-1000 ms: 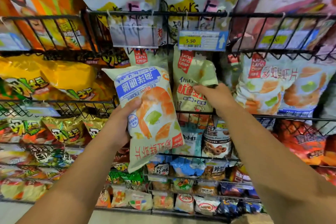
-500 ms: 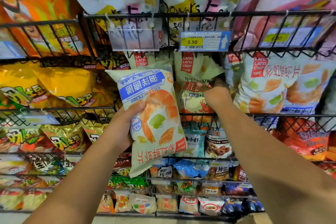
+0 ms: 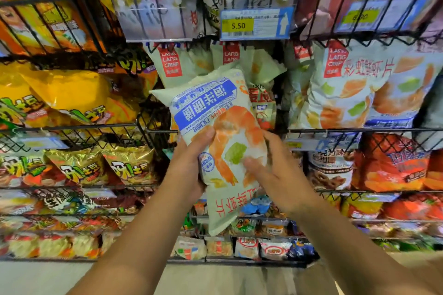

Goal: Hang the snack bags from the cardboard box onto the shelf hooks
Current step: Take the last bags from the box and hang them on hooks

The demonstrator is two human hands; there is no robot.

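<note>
A pale green shrimp-chip bag (image 3: 221, 132) with a blue label and an orange shrimp picture is upside down in front of the wire shelf. My left hand (image 3: 191, 163) grips its left edge, thumb on the front. My right hand (image 3: 275, 170) holds the bag's right side, fingers spread across its front. Behind it, matching Lang Lang Crisp bags (image 3: 177, 64) stand in the wire basket row (image 3: 335, 130). The cardboard box is out of view.
A 5.50 price tag (image 3: 255, 24) hangs on the upper wire basket. Yellow bags (image 3: 67, 96) fill the left baskets, larger shrimp-chip bags (image 3: 354, 88) the right, orange bags (image 3: 395, 165) below. Small packets (image 3: 247, 246) line the bottom shelf above the floor.
My right hand left the bags on the shelf and came back onto the held bag. The bag shifted right and toward the centre; the view moved closer and tilted down.
</note>
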